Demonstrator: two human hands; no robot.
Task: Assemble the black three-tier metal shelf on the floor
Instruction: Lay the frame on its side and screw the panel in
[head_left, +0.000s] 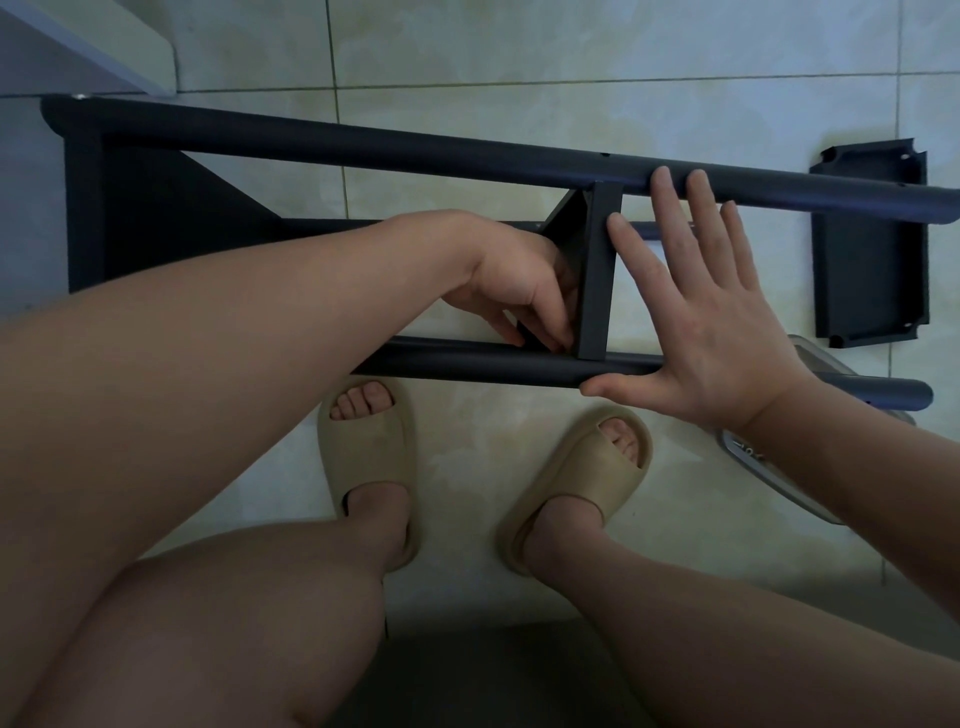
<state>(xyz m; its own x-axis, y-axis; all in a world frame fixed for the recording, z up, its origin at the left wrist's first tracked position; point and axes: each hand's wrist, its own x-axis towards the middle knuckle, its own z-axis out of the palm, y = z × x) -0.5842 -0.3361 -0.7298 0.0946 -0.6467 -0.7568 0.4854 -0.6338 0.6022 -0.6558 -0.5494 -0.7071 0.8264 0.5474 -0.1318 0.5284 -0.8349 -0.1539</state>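
The black shelf frame lies on its side on the tiled floor, with a far pole (415, 148) and a near pole (467, 366) running left to right. One shelf tier (156, 208) is fixed at the left end, and a middle tier (597, 270) stands between the poles. My left hand (519, 291) reaches in beside the middle tier, its fingertips down at the corner where the tier meets the near pole. My right hand (701, 312) is spread flat with straight fingers, the thumb on the near pole and the fingertips on the far pole.
A loose black shelf tier (872, 270) lies flat on the floor at the right, past the pole ends. A clear plastic container (779, 467) sits under my right wrist. My feet in beige slippers (369, 467) stand just before the near pole. A white step is at top left.
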